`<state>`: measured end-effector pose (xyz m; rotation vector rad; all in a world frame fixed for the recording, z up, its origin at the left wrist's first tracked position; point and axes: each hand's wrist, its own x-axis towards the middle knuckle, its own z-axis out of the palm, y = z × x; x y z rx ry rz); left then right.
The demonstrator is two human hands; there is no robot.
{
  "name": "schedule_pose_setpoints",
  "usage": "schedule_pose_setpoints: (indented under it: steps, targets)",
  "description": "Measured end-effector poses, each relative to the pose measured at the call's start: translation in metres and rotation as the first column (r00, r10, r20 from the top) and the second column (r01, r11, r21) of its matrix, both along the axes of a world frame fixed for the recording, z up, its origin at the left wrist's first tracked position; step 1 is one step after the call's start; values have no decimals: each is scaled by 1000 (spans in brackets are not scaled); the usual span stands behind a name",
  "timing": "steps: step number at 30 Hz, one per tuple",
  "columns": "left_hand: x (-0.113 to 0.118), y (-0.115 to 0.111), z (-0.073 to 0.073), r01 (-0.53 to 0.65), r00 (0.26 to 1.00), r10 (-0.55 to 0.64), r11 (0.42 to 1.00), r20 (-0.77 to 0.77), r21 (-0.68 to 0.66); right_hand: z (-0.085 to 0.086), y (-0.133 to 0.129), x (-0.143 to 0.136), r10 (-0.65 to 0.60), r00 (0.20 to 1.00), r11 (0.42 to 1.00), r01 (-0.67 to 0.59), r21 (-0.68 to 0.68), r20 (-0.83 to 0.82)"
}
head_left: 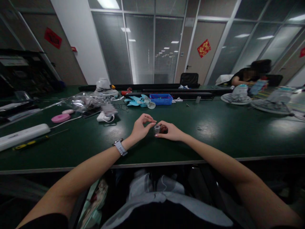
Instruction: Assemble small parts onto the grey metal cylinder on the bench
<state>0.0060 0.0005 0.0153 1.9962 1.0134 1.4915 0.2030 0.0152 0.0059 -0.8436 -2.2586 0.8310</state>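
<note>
A small grey metal cylinder (156, 129) stands upright at the near middle of the green table (190, 146), a dark spot in the centre of its top. My right hand (170, 131) is closed around its right side, with thumb and fingers on it. Just above and left of the cylinder, my left hand (143, 125) has its thumb and fingertips brought together in a pinch. Whatever lies between those fingertips, if anything, is too small to make out. A watch with a pale strap (120, 147) is on my left wrist.
Behind my hands are a blue bin (160, 99), blue gloves (138, 101) and a small grey cylinder (198, 100). At left lie a white power strip (23, 136), a yellow-handled screwdriver (30, 143) and a pink disc (60, 118). Fan parts (238, 94) stand right, near another person (247, 76).
</note>
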Motion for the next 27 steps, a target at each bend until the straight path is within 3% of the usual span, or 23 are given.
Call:
schedule_pose_setpoints:
  steps: [7, 14, 22, 27]
  targets:
    - [3, -3, -1, 88, 996, -88, 996, 2, -22, 0, 1, 1, -4, 1000, 999, 4, 35, 18]
    - [4, -1, -2, 75, 997, -75, 997, 8, -13, 0, 1, 1, -8, 1000, 999, 7, 44, 26]
    - [2, 5, -7, 84, 996, -86, 992, -17, -98, 0, 0, 1, 14, 1000, 1000, -14, 21, 8]
    - [1, 4, -6, 199, 980, -198, 964, 23, -175, 0, 1, 1, 0, 1000, 999, -1, 38, 24]
